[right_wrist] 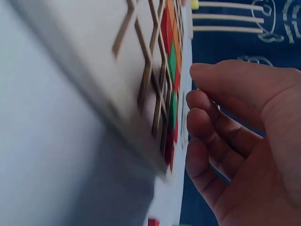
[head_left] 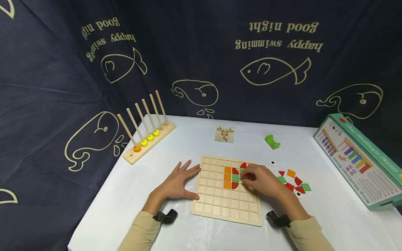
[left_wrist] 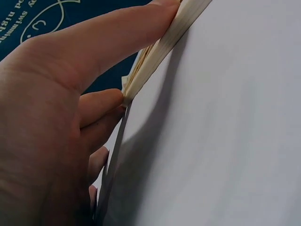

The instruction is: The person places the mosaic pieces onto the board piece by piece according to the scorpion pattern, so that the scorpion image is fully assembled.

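Observation:
A wooden grid board (head_left: 216, 201) lies on the white table, with several coloured pieces set in its cells. Among them are orange squares (head_left: 227, 177), a green square (head_left: 235, 178) and red rounded pieces (head_left: 235, 185). My left hand (head_left: 177, 183) is spread at the board's left side, its thumb and fingertips touching the edge. Over the upper right cells is my right hand (head_left: 260, 177), fingers loosely bent beside a partly covered green piece (head_left: 241, 170). In the right wrist view, no piece shows between the thumb (right_wrist: 211, 75) and fingers.
Loose red, green and orange pieces (head_left: 291, 173) lie right of the board, near a white ring-like disc (head_left: 272, 163). Behind stand a pattern card (head_left: 224, 134) and a green curved block (head_left: 272, 142). A peg rack (head_left: 149, 143) is at left, a game box (head_left: 355, 160) at right.

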The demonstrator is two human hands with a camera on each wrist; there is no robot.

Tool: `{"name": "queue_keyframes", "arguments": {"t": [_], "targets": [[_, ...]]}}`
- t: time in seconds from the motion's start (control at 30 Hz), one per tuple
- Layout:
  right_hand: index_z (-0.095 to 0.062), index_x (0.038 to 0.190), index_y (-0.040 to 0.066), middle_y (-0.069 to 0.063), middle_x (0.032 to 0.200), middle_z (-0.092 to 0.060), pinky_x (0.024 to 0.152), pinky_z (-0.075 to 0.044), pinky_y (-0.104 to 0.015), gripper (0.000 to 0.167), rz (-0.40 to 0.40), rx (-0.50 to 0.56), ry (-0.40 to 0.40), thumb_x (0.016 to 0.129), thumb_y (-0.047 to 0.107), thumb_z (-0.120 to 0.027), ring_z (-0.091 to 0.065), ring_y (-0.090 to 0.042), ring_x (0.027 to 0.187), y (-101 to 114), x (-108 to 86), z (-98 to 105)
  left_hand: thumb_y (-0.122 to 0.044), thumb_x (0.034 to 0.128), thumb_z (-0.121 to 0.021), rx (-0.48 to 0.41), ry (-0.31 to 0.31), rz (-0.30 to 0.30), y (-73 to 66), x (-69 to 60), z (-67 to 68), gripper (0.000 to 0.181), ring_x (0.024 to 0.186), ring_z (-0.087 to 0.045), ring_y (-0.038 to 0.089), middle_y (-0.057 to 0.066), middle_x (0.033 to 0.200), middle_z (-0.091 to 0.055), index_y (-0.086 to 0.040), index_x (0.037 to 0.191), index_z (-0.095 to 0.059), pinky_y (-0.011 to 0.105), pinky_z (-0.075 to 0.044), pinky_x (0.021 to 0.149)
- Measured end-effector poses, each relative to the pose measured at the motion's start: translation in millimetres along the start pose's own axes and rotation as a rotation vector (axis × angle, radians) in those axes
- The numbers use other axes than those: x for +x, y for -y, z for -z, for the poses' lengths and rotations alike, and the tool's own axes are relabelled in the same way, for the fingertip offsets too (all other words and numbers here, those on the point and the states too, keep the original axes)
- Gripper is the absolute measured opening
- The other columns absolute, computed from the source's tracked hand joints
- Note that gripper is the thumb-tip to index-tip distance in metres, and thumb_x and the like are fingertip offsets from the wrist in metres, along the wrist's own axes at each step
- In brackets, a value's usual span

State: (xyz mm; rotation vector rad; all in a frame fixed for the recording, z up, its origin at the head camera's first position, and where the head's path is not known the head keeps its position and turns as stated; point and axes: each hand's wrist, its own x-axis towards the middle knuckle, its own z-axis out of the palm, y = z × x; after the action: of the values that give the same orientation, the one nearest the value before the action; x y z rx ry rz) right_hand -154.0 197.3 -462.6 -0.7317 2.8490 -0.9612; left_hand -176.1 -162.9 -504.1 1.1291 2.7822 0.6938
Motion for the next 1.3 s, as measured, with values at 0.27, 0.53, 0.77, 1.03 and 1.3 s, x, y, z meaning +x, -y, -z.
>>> {"name": "queue_keyframes", "arguments": {"t": [0.27, 0.53, 0.77, 1.03, 1.3], "targets": [[-0.073, 0.099, 0.011, 0.009, 0.084, -0.059, 0.061, -0.046, -0.026, 0.016, -0.1, -0.032, -0.078, 0.084, 0.006, -0.072, -0.051, -0.011, 0.073, -24, -13.9, 21, -0.072, 0.0673, -0.07, 0.016, 0.003, -0.004, -2.8, -0.1, 1.0, 0.104, 0.144, -0.012, 0.031, -0.004, 0.153, -0.032, -0.015, 0.149, -0.039, 0.054, -0.004, 0.114], [-0.072, 0.103, 0.008, 0.001, 0.088, -0.061, 0.061, -0.044, -0.03, 0.025, -0.206, -0.096, -0.124, 0.081, -0.003, -0.064, -0.05, -0.017, 0.075, -44, -28.0, 35, -0.076, 0.0663, -0.067, 0.025, 0.008, 0.012, -1.2, 0.3, -1.1, 0.105, 0.145, -0.011, 0.029, -0.007, 0.154, -0.031, -0.017, 0.149, -0.038, 0.052, -0.002, 0.115], [-0.072, 0.105, 0.007, -0.001, 0.092, -0.062, 0.062, -0.044, -0.031, 0.03, -0.245, -0.108, -0.129, 0.079, -0.004, -0.061, -0.05, -0.018, 0.075, -57, -38.9, 45, -0.076, 0.0667, -0.067, 0.015, -0.005, 0.004, -0.4, -0.9, -0.7, 0.105, 0.144, -0.012, 0.03, -0.006, 0.153, -0.032, -0.017, 0.149, -0.039, 0.053, -0.003, 0.115], [-0.072, 0.105, 0.006, 0.001, 0.087, -0.061, 0.061, -0.048, -0.028, 0.023, -0.292, -0.122, -0.118, 0.083, 0.004, -0.068, -0.051, -0.018, 0.075, -66, -67.2, 58, -0.076, 0.066, -0.067, 0.008, -0.007, 0.006, 0.7, -0.3, -1.2, 0.105, 0.145, -0.012, 0.03, -0.007, 0.153, -0.032, -0.017, 0.149, -0.04, 0.053, -0.003, 0.115], [-0.072, 0.104, 0.012, 0.001, 0.09, -0.059, 0.061, -0.047, -0.027, 0.027, -0.336, -0.113, -0.035, 0.078, 0.012, -0.079, -0.05, -0.019, 0.079, -69, -86.5, 57, -0.078, 0.0647, -0.065, 0.006, -0.012, 0.01, 1.6, 0.8, -2.3, 0.106, 0.145, -0.012, 0.029, -0.007, 0.153, -0.032, -0.019, 0.148, -0.04, 0.051, -0.002, 0.115]]}}
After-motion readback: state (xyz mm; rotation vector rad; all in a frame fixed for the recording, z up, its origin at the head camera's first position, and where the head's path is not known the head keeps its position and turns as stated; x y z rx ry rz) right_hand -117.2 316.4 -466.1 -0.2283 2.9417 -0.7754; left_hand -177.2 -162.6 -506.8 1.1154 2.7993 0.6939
